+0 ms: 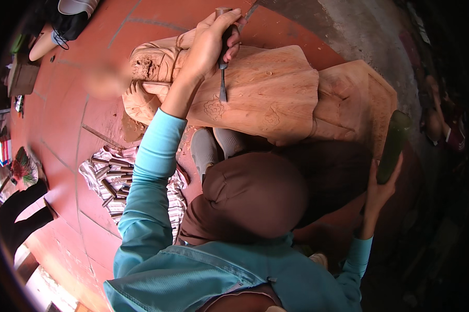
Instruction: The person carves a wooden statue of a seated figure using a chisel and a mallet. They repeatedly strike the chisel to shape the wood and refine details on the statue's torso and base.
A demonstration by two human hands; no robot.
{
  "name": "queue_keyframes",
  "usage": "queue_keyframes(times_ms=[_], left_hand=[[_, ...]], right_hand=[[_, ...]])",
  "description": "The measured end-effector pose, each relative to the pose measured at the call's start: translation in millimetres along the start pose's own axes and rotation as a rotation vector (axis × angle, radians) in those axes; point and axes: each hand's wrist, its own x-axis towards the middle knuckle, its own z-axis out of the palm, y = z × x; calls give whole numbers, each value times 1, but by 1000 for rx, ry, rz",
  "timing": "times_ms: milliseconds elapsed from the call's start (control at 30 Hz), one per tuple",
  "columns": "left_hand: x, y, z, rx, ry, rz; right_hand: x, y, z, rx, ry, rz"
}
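The left hand (209, 41) is gripping a chisel (223, 67) against the wooden carving (265, 93) lying ahead of the knees; the right hand (381, 188), beside the carving, is seemingly clasping a dark mallet (393, 145). A glancing strike could be gouging the wood.

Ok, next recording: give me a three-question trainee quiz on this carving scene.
1. True or false: the left hand grips a chisel whose blade tip rests on the wooden statue.
2. What does the right hand hold? A) a dark mallet B) a brush C) nothing
3. Fill in: spare chisels lie on a striped ____ on the floor.

Key: 1 true; 2 A; 3 cloth.
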Motion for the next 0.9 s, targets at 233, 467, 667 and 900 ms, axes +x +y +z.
queue_keyframes(times_ms=[233, 467, 667, 900], left_hand=[[-54, 29, -34, 366, 11, -9], [-146, -51, -39, 1648, -195, 316], [-160, -59, -39, 1828, -192, 426], [-162, -42, -33, 1802, -272, 420]], right_hand=[[1, -7, 3, -22, 38, -62], [0, -4, 3, -20, 46, -82], [1, -1, 4, 32, 34, -73], [-2, -5, 3, -2, 44, -57]])
